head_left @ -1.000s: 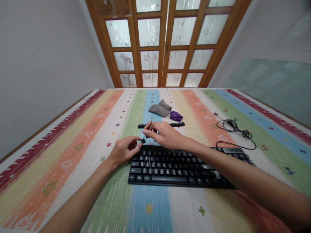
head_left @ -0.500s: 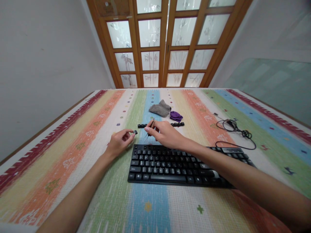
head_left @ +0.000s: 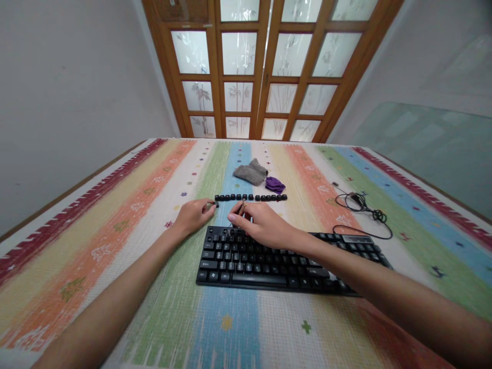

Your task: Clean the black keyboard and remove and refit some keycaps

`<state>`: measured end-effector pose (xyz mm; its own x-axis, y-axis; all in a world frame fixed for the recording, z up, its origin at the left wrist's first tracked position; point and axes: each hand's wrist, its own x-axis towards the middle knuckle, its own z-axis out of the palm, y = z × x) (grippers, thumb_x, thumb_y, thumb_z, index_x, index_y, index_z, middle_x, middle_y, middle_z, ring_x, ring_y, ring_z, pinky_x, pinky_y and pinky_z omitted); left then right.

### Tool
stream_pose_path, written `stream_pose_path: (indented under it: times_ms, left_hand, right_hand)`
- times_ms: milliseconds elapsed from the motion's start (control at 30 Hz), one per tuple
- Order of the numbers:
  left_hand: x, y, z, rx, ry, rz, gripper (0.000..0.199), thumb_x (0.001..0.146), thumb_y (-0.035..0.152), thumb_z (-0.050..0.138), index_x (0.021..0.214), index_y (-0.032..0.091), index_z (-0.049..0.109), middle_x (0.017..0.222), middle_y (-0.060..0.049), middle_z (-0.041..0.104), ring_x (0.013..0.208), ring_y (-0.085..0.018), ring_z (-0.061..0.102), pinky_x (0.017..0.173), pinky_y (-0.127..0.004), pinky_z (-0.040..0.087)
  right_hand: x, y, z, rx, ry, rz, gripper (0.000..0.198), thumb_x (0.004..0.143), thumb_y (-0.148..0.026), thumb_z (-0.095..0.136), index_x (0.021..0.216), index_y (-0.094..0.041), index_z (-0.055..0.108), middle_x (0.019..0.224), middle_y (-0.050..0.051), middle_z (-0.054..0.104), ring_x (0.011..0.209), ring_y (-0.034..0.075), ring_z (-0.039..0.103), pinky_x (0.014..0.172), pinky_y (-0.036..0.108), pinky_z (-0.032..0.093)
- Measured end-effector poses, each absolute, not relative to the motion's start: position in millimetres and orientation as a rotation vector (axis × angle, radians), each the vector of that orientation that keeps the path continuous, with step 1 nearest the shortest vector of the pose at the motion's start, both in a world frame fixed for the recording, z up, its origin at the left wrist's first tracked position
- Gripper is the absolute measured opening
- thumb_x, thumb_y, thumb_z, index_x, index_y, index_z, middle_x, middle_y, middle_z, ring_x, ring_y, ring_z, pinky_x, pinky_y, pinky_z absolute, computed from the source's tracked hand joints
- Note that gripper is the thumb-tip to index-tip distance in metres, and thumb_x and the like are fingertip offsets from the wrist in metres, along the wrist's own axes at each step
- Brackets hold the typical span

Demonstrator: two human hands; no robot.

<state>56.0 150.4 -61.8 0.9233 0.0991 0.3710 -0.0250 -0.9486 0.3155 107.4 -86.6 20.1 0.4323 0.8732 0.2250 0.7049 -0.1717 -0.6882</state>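
Observation:
A black keyboard [head_left: 259,280] lies on the striped tablecloth. Beyond its back edge, several black keycaps [head_left: 239,197] stand in a row. My left hand [head_left: 192,215] is closed, thumb and fingertips pinching a small black keycap [head_left: 216,204] just in front of the row's left end. Over the keyboard's upper left keys, my right hand [head_left: 263,224] is closed around a wire keycap puller [head_left: 241,207]. Its thin wires point down at the top row of keys; whether they touch a key I cannot tell. My right hand and forearm hide part of the keyboard.
A grey cloth [head_left: 251,172] and a crumpled purple cloth [head_left: 275,185] lie behind the keycap row. The keyboard's black cable [head_left: 361,205] is coiled on the right. Past the table's far edge are wooden doors [head_left: 259,77] with glass panes.
My left hand has brought the keycap forward and close to the row's left end. My right hand has lowered the puller toward the keyboard, uncovering the middle of the keycap row.

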Motion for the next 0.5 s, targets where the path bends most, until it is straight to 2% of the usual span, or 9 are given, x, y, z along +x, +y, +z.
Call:
stream_pose_path:
  times_ms: [333,500]
  left_hand:
    - [59.4,151.8,-65.3,2.775,0.039,0.589,0.031,0.087,0.036,0.052,0.099,0.017,0.072,0.058,0.000,0.062,0.052,-0.014,0.054,0.056,-0.025,0.038]
    - [59.6,151.2,-64.5,2.753,0.071,0.539,0.031,0.087,0.036,0.053,0.100,0.016,0.073,0.059,-0.001,0.063,0.053,-0.015,0.054,0.055,-0.025,0.037]
  right_hand:
    - [100.4,-80.7,14.6,-1.925,-1.299,0.302,0.028,0.096,-0.038,0.050,0.088,-0.016,0.065,0.078,0.002,0.068,0.067,0.013,0.057,0.066,0.026,0.038]
    - [98.5,-73.3,14.1,-1.898,-1.274,0.239,0.034,0.097,-0.040,0.049,0.076,-0.016,0.063,0.080,0.003,0.069,0.065,0.011,0.056,0.064,0.025,0.038]
